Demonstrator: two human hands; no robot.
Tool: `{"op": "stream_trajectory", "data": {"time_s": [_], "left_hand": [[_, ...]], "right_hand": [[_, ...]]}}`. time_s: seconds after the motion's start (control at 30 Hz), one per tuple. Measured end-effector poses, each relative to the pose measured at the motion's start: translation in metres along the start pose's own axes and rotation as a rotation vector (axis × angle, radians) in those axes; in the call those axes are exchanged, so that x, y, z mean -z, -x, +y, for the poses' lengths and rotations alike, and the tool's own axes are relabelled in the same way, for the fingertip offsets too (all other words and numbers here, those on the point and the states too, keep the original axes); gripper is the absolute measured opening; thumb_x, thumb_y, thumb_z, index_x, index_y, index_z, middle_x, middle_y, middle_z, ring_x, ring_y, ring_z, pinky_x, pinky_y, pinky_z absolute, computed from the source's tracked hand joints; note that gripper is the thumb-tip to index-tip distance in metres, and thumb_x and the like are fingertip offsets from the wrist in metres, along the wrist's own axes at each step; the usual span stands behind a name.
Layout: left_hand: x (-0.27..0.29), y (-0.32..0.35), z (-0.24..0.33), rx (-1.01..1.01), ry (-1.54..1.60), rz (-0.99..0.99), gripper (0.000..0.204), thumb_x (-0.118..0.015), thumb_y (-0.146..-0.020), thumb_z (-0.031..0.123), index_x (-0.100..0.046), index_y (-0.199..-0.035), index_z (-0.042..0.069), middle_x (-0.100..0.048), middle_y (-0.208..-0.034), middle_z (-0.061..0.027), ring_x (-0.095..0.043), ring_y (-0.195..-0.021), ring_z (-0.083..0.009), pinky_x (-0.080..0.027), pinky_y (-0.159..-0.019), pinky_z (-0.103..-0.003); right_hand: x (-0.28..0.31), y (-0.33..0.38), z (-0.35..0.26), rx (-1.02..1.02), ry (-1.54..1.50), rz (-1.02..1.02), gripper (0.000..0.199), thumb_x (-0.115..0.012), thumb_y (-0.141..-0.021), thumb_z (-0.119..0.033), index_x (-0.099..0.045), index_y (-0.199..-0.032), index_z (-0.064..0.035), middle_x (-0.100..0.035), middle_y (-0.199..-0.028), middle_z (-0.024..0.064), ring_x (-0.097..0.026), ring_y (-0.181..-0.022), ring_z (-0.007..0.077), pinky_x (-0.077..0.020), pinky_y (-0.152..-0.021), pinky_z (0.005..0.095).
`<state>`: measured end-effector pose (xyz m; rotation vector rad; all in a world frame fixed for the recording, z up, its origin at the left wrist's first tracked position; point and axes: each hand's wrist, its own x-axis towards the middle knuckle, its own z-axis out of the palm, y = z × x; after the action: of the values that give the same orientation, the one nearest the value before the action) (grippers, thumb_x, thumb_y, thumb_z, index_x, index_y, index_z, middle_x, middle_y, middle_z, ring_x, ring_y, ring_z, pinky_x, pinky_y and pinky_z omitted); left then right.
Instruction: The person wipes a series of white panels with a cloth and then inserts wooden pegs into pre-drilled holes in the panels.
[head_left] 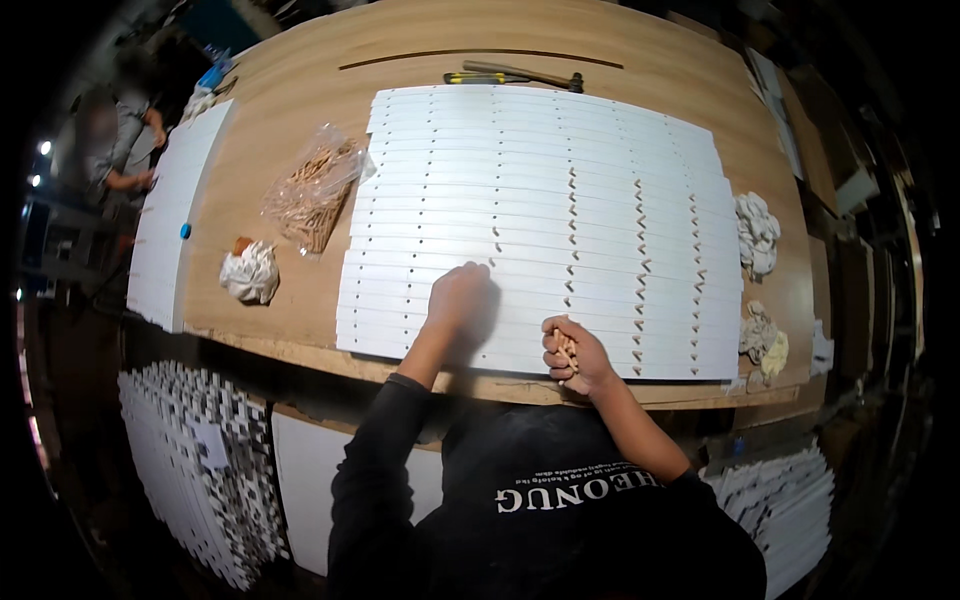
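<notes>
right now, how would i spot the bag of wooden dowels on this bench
Start at the wide wooden workbench and its big sheet of white slats. Just past the slats' left edge lies the clear plastic bag of wooden dowels. It is the only see-through thing there; the crumpled white rag below is opaque.

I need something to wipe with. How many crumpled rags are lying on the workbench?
3, maybe more hidden. One rag lies left of the white slats, below the bag of dowels; one at the slats' right edge; one nearer the right front corner.

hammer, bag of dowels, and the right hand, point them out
hammer (530,75), head view, on its wooden handle
bag of dowels (315,190), head view, middle of the clear bag
right hand (572,352), head view, on the knuckles
</notes>
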<state>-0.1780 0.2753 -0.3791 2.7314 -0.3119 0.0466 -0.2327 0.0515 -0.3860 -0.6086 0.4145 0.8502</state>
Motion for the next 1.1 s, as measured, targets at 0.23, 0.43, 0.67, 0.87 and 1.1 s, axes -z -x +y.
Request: {"op": "stream_trajectory", "data": {"time_s": [0.23,0.43,0.67,0.87,1.1], "left_hand": [[0.008,-0.021,-0.006,-0.238,-0.172,-0.215,0.01,-0.052,-0.078,0.01,-0.056,-0.086,0.006,-0.058,-0.082,-0.0121,-0.061,-0.079,-0.0291,-0.051,-0.067,-0.04],[-0.016,0.014,-0.02,0.019,0.373,0.161,0.021,-0.061,-0.083,0.016,-0.063,-0.099,0.002,-0.061,-0.085,-0.0102,-0.062,-0.075,-0.0231,-0.049,-0.068,-0.032],[-0.016,0.059,0.009,0.287,1.073,-0.025,0.019,-0.063,-0.084,0.016,-0.066,-0.094,-0.001,-0.066,-0.08,-0.0051,-0.058,-0.074,-0.008,-0.046,-0.069,-0.022],[-0.01,0.029,-0.028,0.423,1.064,-0.065,0.012,-0.062,-0.083,0.01,-0.064,-0.08,-0.002,-0.064,-0.07,-0.004,-0.057,-0.063,-0.0084,-0.046,-0.061,-0.022],[-0.029,-0.096,-0.049,0.44,0.823,0.223,0.017,-0.067,-0.08,0.018,-0.065,-0.077,0.001,-0.062,-0.064,-0.0064,-0.054,-0.056,-0.0132,-0.043,-0.054,-0.028]], "right_hand": [[-0.022,-0.021,0.022,0.061,0.194,0.079,0.023,-0.046,-0.09,-0.021,-0.052,-0.106,-0.0059,-0.047,-0.071,-0.0021,-0.04,-0.05,0.0039,-0.0268,-0.037,0.0157],[-0.038,-0.029,0.019,0.185,0.404,0.105,0.044,-0.048,-0.089,-0.017,-0.04,-0.13,-0.0016,-0.043,-0.073,-0.0034,-0.034,-0.05,0.0015,-0.0244,-0.037,0.0153],[-0.06,-0.041,0.025,0.302,0.691,0.107,0.044,-0.041,-0.094,-0.023,-0.042,-0.133,-0.0018,-0.051,-0.074,-0.0026,-0.039,-0.056,0.0033,-0.0353,-0.05,0.0163],[-0.042,-0.052,0.018,0.273,0.882,0.13,0.038,-0.04,-0.094,-0.026,-0.054,-0.122,-0.0047,-0.051,-0.07,-0.0021,-0.042,-0.057,0.0047,-0.0363,-0.051,0.0177],[-0.045,-0.058,-0.024,0.229,0.572,0.233,0.028,-0.044,-0.088,-0.014,-0.058,-0.112,-0.0095,-0.042,-0.063,-0.0066,-0.032,-0.047,0.0012,-0.0248,-0.037,0.0158]]}}
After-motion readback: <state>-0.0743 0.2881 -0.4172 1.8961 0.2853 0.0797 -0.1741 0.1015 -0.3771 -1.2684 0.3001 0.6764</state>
